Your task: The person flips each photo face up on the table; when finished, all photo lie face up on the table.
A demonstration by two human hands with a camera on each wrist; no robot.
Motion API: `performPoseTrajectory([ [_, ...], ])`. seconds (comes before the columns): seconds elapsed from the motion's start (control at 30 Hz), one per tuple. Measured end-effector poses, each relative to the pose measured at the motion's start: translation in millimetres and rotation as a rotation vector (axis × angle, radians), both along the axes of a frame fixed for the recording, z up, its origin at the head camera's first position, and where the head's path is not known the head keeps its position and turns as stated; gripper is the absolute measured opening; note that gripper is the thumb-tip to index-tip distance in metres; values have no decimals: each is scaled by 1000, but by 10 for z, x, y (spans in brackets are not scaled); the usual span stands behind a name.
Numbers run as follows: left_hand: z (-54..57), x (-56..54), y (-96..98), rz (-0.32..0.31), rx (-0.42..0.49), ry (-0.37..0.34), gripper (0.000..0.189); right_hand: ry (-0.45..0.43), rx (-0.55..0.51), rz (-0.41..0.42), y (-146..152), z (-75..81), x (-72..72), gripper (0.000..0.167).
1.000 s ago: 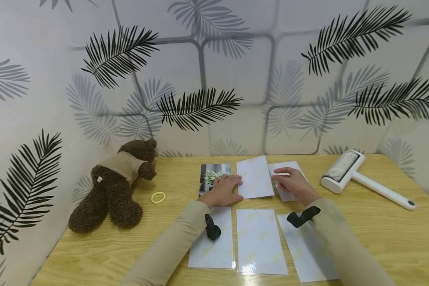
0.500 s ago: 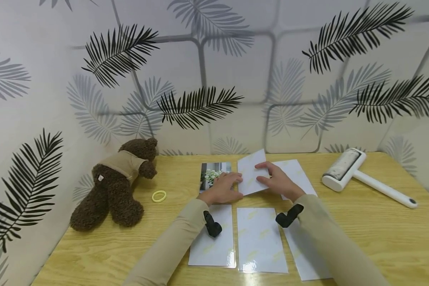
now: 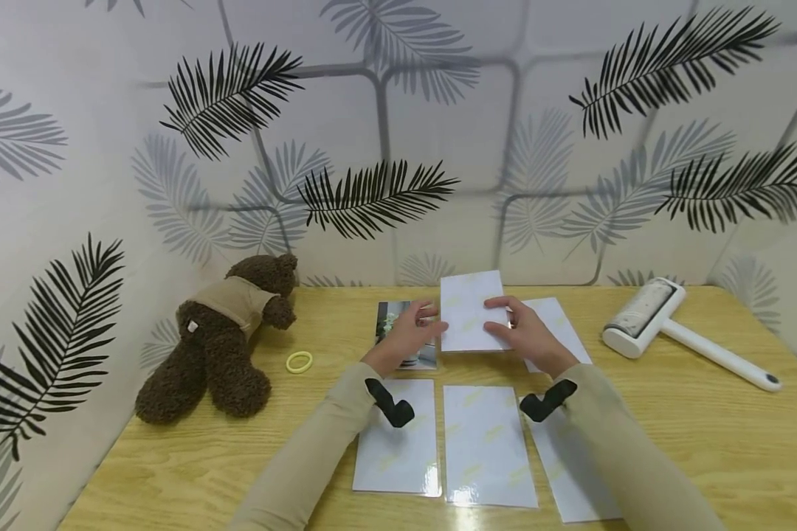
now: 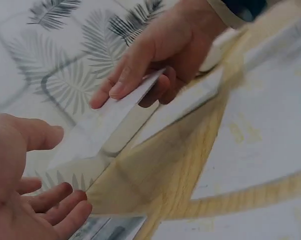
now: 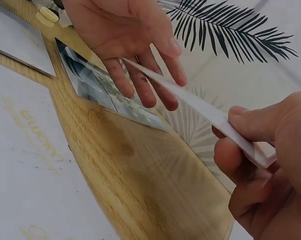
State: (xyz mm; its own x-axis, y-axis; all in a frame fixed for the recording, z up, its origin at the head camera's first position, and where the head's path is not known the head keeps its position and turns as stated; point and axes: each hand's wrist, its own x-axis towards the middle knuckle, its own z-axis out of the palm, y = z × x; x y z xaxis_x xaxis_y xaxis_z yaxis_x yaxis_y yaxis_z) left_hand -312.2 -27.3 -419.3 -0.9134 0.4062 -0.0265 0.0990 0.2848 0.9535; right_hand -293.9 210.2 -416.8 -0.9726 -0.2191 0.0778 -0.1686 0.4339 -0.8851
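Observation:
My right hand [image 3: 534, 338] pinches a white sheet of photo paper [image 3: 470, 313] by its right side, thumb on the near face and fingers behind. The sheet is held raised over the table, its pale yellow-printed back toward me; the right wrist view shows it nearly edge-on. At its left side is my left hand [image 3: 405, 339], fingers loosely spread with nothing gripped, seen in the left wrist view with thumb and fingers apart. Below the left hand lies a photo print of white flowers [image 3: 427, 360], picture side up, partly covered by that hand.
Face-down sheets lie in front: a left sheet [image 3: 398, 457], a middle sheet [image 3: 488, 450] and a right sheet [image 3: 578, 472]. Another sheet [image 3: 561, 324] lies behind the right hand. A lint roller [image 3: 677, 328] is at right; a yellow ring [image 3: 299, 362] and teddy bear [image 3: 222, 332] at left.
The right hand has moved left from the far-right sheet to the middle one and taken its right side. That sheet has come up off the table, and the left hand has let go of its edge.

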Motion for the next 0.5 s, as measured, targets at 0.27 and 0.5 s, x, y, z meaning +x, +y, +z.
performPoseTrajectory([
  [0.27, -6, 62, 61, 1, 371, -244, 56, -23, -30, 7, -12, -12, 41, 45],
  [0.5, 2, 87, 92, -38, 451, -257, 56, -57, 16, -27, -19, -40, 22, 64],
])
